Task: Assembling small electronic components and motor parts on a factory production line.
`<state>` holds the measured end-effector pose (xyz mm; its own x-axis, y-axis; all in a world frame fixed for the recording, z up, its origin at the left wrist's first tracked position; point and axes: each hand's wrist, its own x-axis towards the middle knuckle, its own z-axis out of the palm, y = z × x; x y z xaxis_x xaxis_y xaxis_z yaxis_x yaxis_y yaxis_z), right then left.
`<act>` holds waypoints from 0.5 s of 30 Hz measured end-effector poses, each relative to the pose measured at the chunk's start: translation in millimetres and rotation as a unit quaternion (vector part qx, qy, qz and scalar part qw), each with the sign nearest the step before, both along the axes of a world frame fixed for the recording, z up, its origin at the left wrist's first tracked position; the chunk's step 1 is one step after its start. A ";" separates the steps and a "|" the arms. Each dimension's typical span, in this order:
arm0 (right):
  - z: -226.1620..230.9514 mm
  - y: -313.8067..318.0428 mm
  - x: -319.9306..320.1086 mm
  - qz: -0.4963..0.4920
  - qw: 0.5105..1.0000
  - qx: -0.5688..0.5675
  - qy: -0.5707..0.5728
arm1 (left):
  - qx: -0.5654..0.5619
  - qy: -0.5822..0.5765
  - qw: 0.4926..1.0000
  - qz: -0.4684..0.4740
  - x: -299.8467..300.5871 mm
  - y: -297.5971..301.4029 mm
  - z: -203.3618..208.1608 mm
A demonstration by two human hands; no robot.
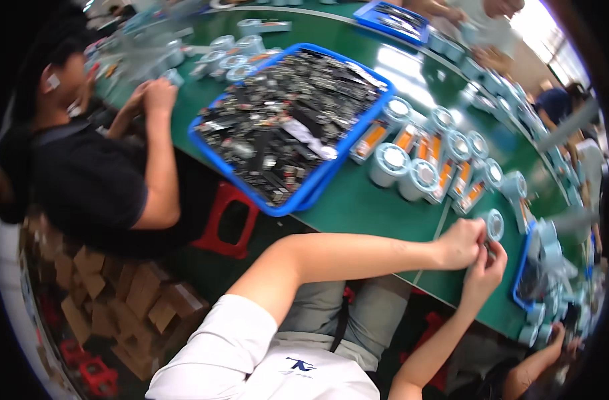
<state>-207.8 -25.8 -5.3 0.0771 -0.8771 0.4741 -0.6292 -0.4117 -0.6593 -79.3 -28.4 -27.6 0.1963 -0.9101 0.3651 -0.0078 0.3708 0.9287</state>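
Note:
My left hand and my right hand meet over the table's near edge, fingers closed on a light-blue plastic housing. Its round, ringed end shows past my fingertips, while my hands hide the rest. Just beyond them, several similar housings with round heads and handles stand or lie in a group. Orange parts show in their open handles. Another light-blue housing lies to the right of the group.
A blue tray heaped with small dark parts sits left of the housings on the green table. A second blue tray holds light-blue pieces at right. Co-workers sit around, one at left. A red stool stands below the table.

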 end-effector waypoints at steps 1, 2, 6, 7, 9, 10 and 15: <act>-6.4 -5.2 -2.5 0.001 1.000 0.000 -0.002 | -0.011 -0.003 1.000 0.005 -1.0 -2.1 -1.2; -7.8 -7.9 -7.7 0.013 0.999 0.028 0.039 | -0.018 -0.001 1.000 0.010 -4.1 -4.1 -3.3; -0.3 -14.9 -15.9 0.048 0.986 0.067 0.148 | -0.021 0.017 1.000 0.000 -8.5 -8.5 -1.4; -1.6 -13.4 -11.0 0.064 0.982 0.062 0.164 | -0.022 0.015 0.999 0.021 -6.9 -10.2 -6.6; -4.8 -13.2 -15.4 0.095 0.977 0.031 0.188 | -0.048 0.001 0.999 0.024 -6.7 -12.9 -10.6; 1.6 -10.5 -14.8 0.111 0.975 0.003 0.193 | -0.074 -0.016 0.997 0.009 -9.7 -13.7 -6.9; -5.3 -0.9 -4.2 0.068 0.987 0.018 0.144 | -0.224 0.020 0.974 0.002 -16.3 -30.9 -56.1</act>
<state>-211.9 -26.7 -10.6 0.3230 -0.8650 0.3840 -0.7331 -0.4853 -0.4766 -95.5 -59.3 -83.7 0.2217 -0.6608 0.7171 0.0221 0.7386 0.6738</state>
